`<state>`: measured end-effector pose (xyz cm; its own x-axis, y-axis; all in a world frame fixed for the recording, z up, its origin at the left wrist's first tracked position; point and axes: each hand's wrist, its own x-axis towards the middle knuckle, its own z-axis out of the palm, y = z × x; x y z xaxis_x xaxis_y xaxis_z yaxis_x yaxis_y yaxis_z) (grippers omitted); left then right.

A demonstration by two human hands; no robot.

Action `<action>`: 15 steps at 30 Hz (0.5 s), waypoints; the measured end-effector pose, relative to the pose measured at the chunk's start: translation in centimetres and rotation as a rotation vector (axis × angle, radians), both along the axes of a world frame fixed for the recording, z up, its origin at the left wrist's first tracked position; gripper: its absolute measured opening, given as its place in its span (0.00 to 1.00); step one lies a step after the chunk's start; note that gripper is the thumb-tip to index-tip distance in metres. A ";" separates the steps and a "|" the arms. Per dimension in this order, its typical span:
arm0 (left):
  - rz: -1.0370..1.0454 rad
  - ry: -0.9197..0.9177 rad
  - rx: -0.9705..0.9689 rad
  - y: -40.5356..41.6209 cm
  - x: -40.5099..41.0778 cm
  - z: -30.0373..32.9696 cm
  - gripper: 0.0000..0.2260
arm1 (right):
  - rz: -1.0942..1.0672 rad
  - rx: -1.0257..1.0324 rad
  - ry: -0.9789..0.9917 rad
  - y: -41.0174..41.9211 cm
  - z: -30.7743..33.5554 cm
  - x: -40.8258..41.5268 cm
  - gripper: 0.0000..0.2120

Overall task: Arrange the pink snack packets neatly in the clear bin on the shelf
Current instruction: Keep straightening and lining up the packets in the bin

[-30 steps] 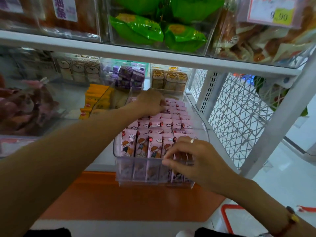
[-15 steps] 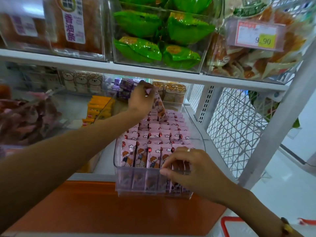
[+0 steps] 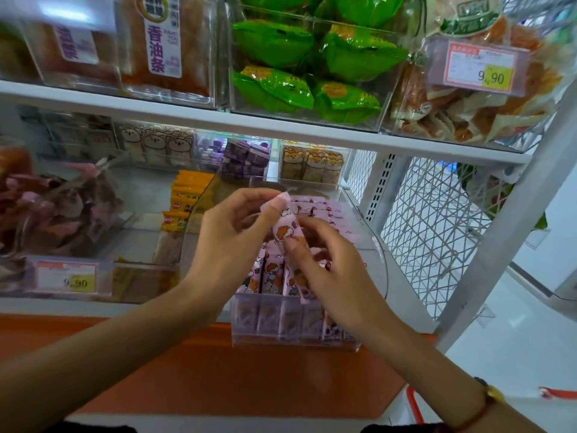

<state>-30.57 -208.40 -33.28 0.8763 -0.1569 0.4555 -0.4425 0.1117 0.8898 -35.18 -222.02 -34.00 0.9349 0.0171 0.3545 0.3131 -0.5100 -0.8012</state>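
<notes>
Above the clear bin, left hand and right hand pinching one pink packet.

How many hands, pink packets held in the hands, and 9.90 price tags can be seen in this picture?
Hands: 2, the left hand and the right hand
Pink packet held by both hands: 1
Price tags: 2, upper right and lower left
Total: 5

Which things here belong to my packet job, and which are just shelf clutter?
Job: held pink packet, left hand, right hand, clear bin, packed pink packets.
Clutter: green packets, yellow packets, price tag.
</notes>
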 end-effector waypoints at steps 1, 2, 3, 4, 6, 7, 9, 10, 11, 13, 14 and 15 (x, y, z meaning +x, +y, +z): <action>0.005 0.005 0.006 0.2 0.0 -0.2 0.11 | -0.001 0.075 0.014 0.1 0.0 0.2 0.10; 0.014 -0.001 0.021 0.5 0.0 -0.5 0.14 | -0.008 0.187 0.054 0.0 -0.1 0.5 0.09; 0.018 -0.013 0.048 0.7 0.0 -0.7 0.15 | -0.024 0.313 0.125 -0.1 -0.1 0.8 0.10; 0.014 -0.028 0.081 0.8 -0.1 -0.9 0.15 | -0.043 0.423 0.201 -0.2 -0.2 1.2 0.13; -0.022 -0.050 0.136 0.9 -0.5 -1.3 0.15 | -0.069 0.556 0.295 -0.2 -0.2 1.6 0.20; -0.044 -0.050 0.166 0.9 -0.8 -1.4 0.16 | -0.061 0.611 0.310 -0.1 -0.1 1.8 0.21; -0.036 -0.107 0.277 0.8 -0.9 -1.5 0.19 | -0.040 0.673 0.303 0.1 -0.2 1.8 0.21; -0.023 -0.152 0.327 0.8 -1.0 -1.5 0.20 | -0.037 0.679 0.289 0.2 -0.2 1.8 0.20; -0.019 -0.180 0.342 0.9 -0.9 -1.4 0.20 | -0.038 0.681 0.271 0.2 -0.2 1.7 0.19; -0.034 -0.175 0.306 1.2 -0.7 -1.3 0.20 | -0.034 0.696 0.235 -0.2 -0.2 1.8 0.17; -0.046 -0.166 0.281 1.4 -0.6 -1.2 0.19 | -0.010 0.711 0.224 -0.4 -0.1 1.8 0.16; -0.056 -0.150 0.263 1.4 -0.6 -1.2 0.17 | 0.033 0.731 0.225 -0.6 -0.1 1.9 0.13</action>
